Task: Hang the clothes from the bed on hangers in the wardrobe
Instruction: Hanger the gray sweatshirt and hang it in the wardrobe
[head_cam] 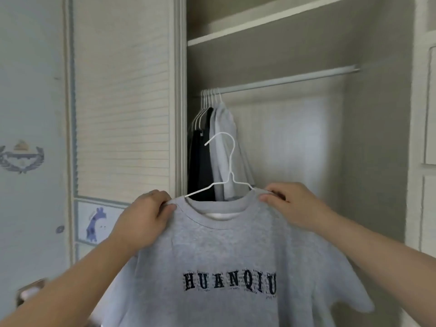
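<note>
A grey T-shirt (226, 253) with dark "HUANQIU" lettering hangs on a white wire hanger (230, 161), held up in front of the open wardrobe. My left hand (144, 218) grips the shirt's left shoulder at the collar. My right hand (292, 204) pinches the right shoulder beside the collar. The hanger's hook points up and left, below the wardrobe rail (295, 80). On the rail's left end hang several white hangers (210, 97), a black garment (200, 159) and a light grey garment (226, 147).
A slatted sliding wardrobe door (122, 97) stands to the left, with a giraffe sticker (95, 224) below it. A shelf (271, 20) runs above the rail. The rail's right part is bare. The wardrobe's right wall (422, 114) frames the opening.
</note>
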